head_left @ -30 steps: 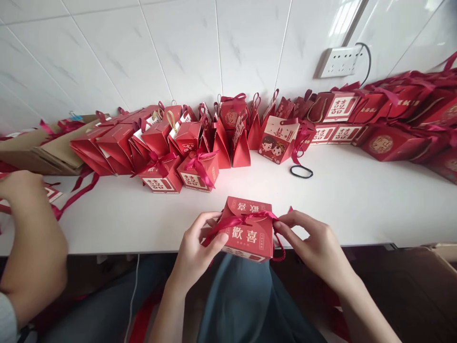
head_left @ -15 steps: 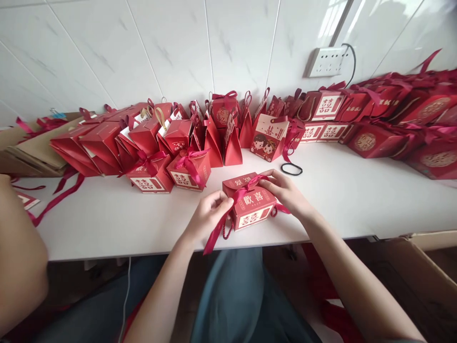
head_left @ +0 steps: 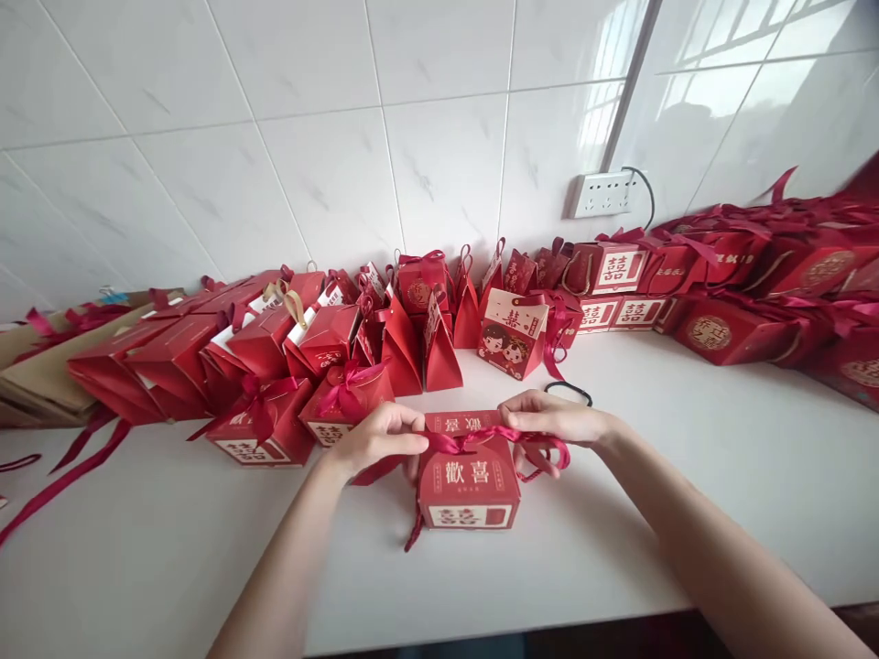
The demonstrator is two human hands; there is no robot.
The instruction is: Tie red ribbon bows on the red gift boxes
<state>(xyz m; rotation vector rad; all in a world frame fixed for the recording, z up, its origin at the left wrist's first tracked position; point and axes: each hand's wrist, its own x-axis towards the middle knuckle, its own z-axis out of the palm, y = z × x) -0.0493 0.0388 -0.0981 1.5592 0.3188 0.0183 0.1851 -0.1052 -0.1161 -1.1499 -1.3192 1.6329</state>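
A red box (head_left: 468, 480) with white characters sits on the white table, its front panel facing me. Across its top runs a dark pink ribbon (head_left: 473, 441), crossed or loosely knotted near the middle. At the box's left top edge, my left hand (head_left: 388, 439) pinches the ribbon between thumb and fingers. My right hand (head_left: 542, 426) grips the ribbon at the right top edge, where a loop of it and a twisted cord hang beside the fingers. Another cord end dangles at the box's lower left corner.
Finished-looking red boxes (head_left: 261, 426) stand left behind my left hand, with rows of more along the wall. A black elastic ring (head_left: 569, 394) lies beyond my right hand. Stacked red boxes (head_left: 728, 329) fill the right side. A socket strip (head_left: 604, 195) is on the wall.
The view has tilted up. The box has turned to face me more squarely, and both hands have moved to the ribbon at its two top sides, raising it a little.
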